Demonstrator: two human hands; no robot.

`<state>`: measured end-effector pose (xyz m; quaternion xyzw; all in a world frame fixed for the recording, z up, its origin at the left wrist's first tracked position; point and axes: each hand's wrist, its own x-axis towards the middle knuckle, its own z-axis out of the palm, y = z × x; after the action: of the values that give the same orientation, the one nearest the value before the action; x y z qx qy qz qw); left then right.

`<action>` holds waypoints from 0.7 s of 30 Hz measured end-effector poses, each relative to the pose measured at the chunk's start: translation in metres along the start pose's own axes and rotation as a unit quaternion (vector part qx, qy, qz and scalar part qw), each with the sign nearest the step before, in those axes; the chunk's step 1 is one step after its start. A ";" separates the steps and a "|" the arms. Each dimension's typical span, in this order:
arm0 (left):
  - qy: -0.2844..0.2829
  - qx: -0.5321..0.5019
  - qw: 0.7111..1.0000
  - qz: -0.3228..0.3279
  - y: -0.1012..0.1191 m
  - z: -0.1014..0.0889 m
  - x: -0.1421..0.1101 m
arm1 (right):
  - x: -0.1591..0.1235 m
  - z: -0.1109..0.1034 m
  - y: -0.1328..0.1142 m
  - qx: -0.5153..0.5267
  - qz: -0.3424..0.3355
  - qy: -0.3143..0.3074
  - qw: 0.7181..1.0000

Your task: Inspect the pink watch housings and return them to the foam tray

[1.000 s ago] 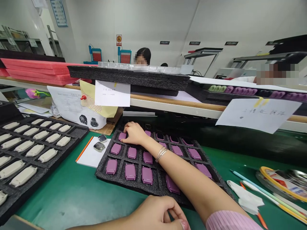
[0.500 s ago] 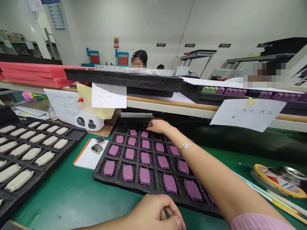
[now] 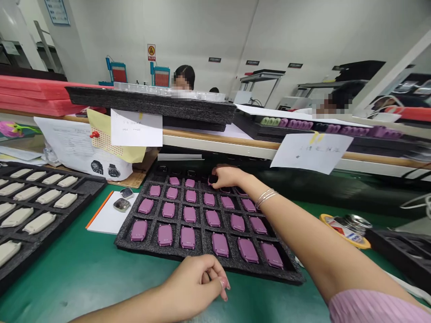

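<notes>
A black foam tray (image 3: 202,233) holds rows of purple watch cases (image 3: 189,214), most with their backs up. My right hand (image 3: 226,176) reaches across to the tray's back rows, fingers closed on a watch case (image 3: 212,180) whose dark face and purple edge show partly beneath them. Dark slots next to it are hard to make out. My left hand (image 3: 198,282) hovers at the tray's front edge, over the green table (image 3: 134,287). Its fingers are loosely curled toward the thumb, with nothing visible in them.
At left, another foam tray (image 3: 77,211) holds cream watch cases (image 3: 39,222). Two watch pieces (image 3: 121,205) lie on white paper (image 3: 104,220). A shelf edge (image 3: 249,146) with hanging paper notes crosses behind the tray. A tape roll (image 3: 346,231) sits at right. People sit beyond the shelf.
My right hand has moved sideways to the right along the tray's back row and now grips a watch case. The view has shifted right; my left hand stays curled near the front edge.
</notes>
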<state>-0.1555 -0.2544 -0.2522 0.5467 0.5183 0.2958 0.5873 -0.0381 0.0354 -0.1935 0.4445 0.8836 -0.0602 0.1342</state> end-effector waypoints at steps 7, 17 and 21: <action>0.006 -0.028 0.999 -0.019 0.003 0.000 0.003 | -0.008 0.005 0.035 -0.026 0.008 -0.035 0.999; -0.006 -0.030 0.999 -0.009 -0.002 -0.003 0.004 | -0.018 0.005 0.069 -0.032 0.011 0.018 0.999; -0.005 -0.029 1.000 -0.008 -0.003 -0.001 0.004 | -0.029 0.008 0.087 -0.033 0.004 -0.003 0.999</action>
<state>-0.1560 -0.2511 -0.2556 0.5269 0.5110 0.3032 0.6078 0.0497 0.0633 -0.1911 0.4431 0.8830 -0.0318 0.1516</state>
